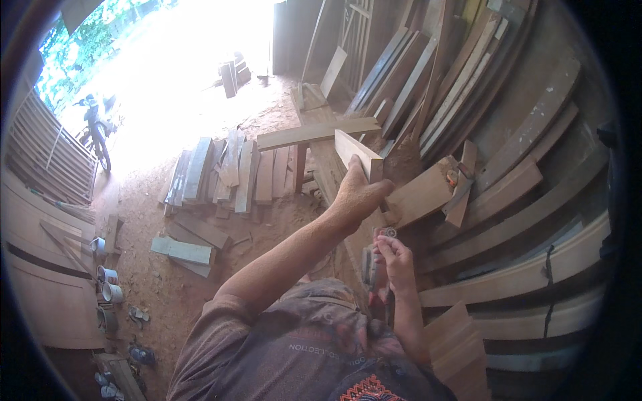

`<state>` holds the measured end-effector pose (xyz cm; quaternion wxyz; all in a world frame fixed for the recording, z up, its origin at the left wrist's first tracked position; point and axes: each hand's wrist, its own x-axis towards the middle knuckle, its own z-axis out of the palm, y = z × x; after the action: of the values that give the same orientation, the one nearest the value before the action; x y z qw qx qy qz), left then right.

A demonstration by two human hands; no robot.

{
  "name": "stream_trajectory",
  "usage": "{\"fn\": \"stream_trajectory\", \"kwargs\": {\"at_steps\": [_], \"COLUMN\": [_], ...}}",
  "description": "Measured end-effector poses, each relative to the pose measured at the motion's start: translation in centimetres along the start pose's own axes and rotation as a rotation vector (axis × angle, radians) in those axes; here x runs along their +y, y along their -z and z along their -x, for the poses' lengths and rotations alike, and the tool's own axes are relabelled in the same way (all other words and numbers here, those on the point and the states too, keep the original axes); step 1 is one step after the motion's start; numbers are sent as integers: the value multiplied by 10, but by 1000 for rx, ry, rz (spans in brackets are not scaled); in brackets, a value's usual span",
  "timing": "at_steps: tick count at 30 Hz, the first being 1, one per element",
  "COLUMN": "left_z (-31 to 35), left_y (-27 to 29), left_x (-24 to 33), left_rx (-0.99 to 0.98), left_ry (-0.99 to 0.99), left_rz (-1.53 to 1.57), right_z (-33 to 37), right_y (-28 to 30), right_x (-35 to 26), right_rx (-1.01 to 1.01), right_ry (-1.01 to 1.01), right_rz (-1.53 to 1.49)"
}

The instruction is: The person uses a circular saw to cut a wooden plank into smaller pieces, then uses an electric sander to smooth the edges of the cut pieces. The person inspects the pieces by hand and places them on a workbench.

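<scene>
My left hand is closed on a short, pale wooden board, holding it tilted above a long wooden bench. My right hand lies nearer to me, its fingers curled at the front of a red and grey power tool that looks like an electric planer. Part of the tool is hidden by that hand and my forearm. Just beyond the held board, a longer plank rests across the bench.
Stacked boards lie on the dusty floor left of the bench. Many planks lean along the right wall. A wide board sits right of the bench. Buckets line the left side, and a bicycle or motorbike stands near the bright opening.
</scene>
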<state>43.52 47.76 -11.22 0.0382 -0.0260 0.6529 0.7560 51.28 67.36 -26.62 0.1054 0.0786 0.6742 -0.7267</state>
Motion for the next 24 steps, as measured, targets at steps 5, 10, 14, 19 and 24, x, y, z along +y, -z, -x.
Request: {"fn": "stream_trajectory", "kwargs": {"at_steps": [5, 10, 14, 19, 24], "left_z": [4, 11, 15, 17, 17], "left_y": [0, 14, 20, 22, 23], "left_x": [5, 11, 17, 21, 21], "left_rx": [24, -57, -21, -58, -49], "left_ry": [-2, -28, 49, 19, 42], "left_rz": [-34, -16, -41, -42, -67], "right_z": [0, 0, 0, 0, 0], "right_y": [-1, -2, -3, -3, -3], "right_x": [-2, 1, 4, 4, 7], "right_rx": [-5, 5, 10, 5, 6], "right_ry": [-3, 6, 9, 21, 57], "right_rz": [1, 6, 8, -9, 12]}}
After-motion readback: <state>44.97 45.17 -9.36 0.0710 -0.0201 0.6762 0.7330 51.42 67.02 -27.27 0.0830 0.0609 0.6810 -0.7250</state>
